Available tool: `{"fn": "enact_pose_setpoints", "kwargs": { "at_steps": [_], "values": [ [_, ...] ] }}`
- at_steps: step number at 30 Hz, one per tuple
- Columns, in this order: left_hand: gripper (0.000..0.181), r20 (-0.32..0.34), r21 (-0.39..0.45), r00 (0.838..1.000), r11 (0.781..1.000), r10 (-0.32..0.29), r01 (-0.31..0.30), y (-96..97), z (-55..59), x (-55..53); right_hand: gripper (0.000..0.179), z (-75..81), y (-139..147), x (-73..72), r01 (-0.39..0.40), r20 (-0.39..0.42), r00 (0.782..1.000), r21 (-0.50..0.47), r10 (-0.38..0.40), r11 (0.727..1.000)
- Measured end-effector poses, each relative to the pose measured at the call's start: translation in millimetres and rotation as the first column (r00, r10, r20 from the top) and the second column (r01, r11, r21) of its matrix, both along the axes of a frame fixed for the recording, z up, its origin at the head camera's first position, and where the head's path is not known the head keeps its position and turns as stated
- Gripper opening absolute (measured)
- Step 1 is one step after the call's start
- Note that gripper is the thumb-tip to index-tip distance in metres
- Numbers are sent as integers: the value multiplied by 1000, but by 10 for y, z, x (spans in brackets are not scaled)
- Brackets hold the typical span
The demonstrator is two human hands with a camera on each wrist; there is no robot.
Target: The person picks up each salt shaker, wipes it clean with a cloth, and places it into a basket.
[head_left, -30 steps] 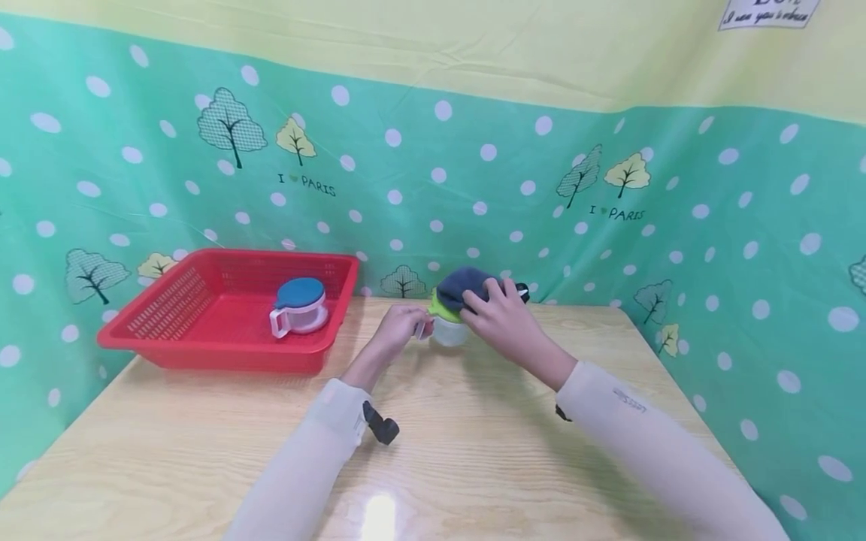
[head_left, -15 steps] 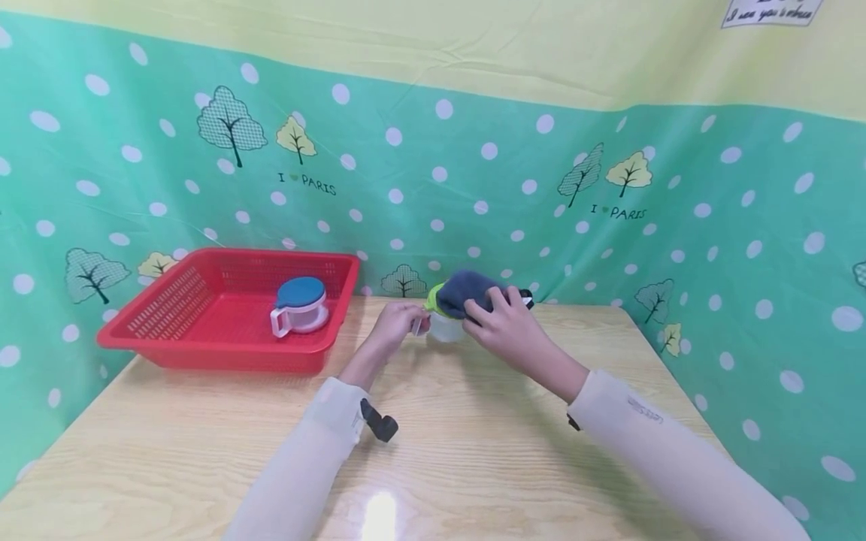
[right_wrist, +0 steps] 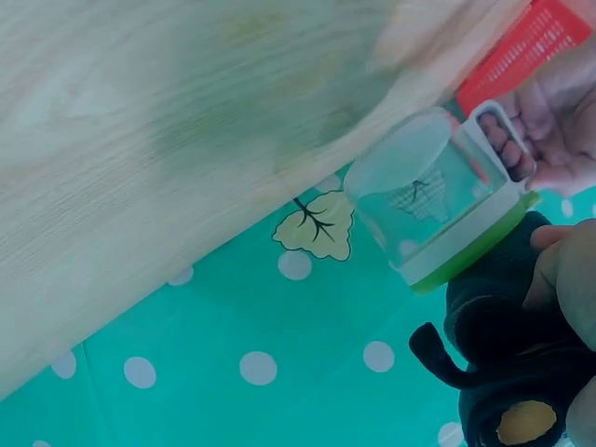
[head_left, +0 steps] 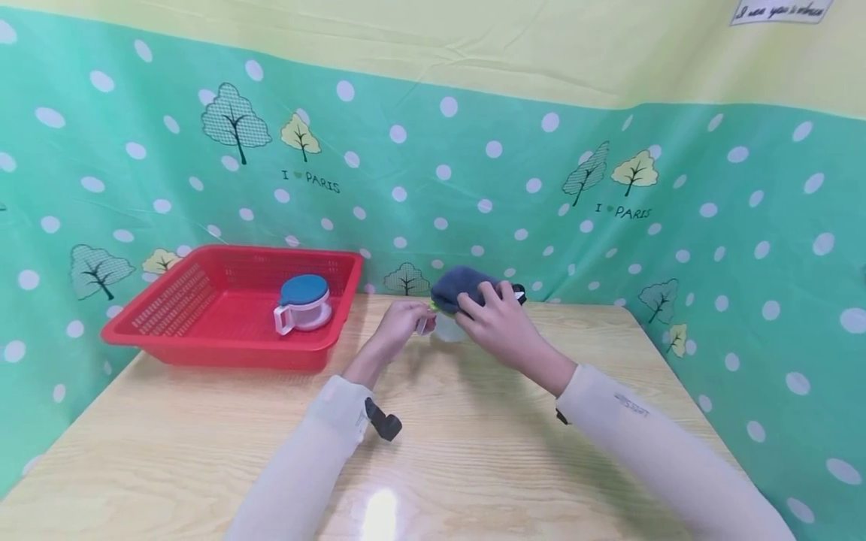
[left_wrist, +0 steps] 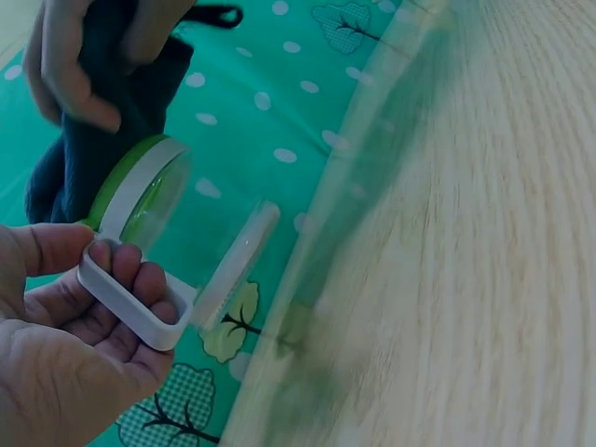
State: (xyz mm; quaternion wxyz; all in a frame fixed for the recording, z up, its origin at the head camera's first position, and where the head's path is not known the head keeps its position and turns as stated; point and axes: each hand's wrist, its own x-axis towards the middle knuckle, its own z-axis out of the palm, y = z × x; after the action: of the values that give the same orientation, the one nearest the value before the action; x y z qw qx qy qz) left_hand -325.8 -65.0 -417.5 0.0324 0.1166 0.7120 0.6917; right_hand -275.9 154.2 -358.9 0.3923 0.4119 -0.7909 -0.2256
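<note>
My left hand [head_left: 401,324] grips the white handle of a clear seasoning jar [right_wrist: 410,191] with a green lid. In the left wrist view its fingers pass through the handle loop [left_wrist: 140,312], with the thumb up by the lid [left_wrist: 119,186]. The see-through jar body is tilted there. My right hand [head_left: 499,321] holds a bunched dark blue cloth [head_left: 458,285] against the lid, hiding most of the green in the head view. A black loop [right_wrist: 438,358] hangs from the cloth in the right wrist view.
A red plastic basket [head_left: 223,342] stands at the left on the wooden table [head_left: 433,451]. Inside it sits another jar [head_left: 304,304] with a blue lid and pale pink handle. A green dotted curtain [head_left: 406,173] lines the back and right side.
The dark blue cloth shifts back and forth over the lid with my right hand, and covers more of the green now. My left hand keeps its grip on the handle.
</note>
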Motion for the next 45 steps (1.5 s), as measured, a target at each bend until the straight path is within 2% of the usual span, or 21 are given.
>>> {"fn": "enact_pose_setpoints", "kwargs": {
  "at_steps": [5,8,11,17,20,23,29,37,41,45],
  "values": [
    [26,-6,-2,1000,1000,-13,13,32,4,6,11,53,-69,-143,54,41,998,-17,-53,998],
    [25,3,1,1000,1000,-12,12,39,3,1,14,78,-79,-177,73,63,995,-9,-72,997],
    [24,7,2,1000,1000,3,-3,38,4,0,15,80,-61,-141,62,62,996,17,-63,998],
    [19,22,4,998,998,58,-58,2,-1,0,15,46,-18,31,-13,20,1000,49,12,999],
    [19,18,3,998,998,65,-65,-13,-8,-8,12,31,-14,85,-32,0,999,54,32,998],
    [19,16,-6,998,998,58,-58,-15,-11,-11,10,29,-29,93,-26,5,1000,45,25,999],
    [19,4,-35,999,999,35,-35,15,12,20,11,47,-82,27,37,37,999,23,-38,999],
    [25,7,-13,1000,1000,18,-18,35,21,26,19,77,-110,-147,130,109,986,-8,-128,992],
    [24,4,-19,1000,1000,12,-12,30,29,22,25,80,-47,-240,179,191,967,-28,-170,984],
    [22,7,-18,1000,1000,4,-3,11,37,32,29,86,33,-314,212,294,938,-74,-182,974]
  ]
}}
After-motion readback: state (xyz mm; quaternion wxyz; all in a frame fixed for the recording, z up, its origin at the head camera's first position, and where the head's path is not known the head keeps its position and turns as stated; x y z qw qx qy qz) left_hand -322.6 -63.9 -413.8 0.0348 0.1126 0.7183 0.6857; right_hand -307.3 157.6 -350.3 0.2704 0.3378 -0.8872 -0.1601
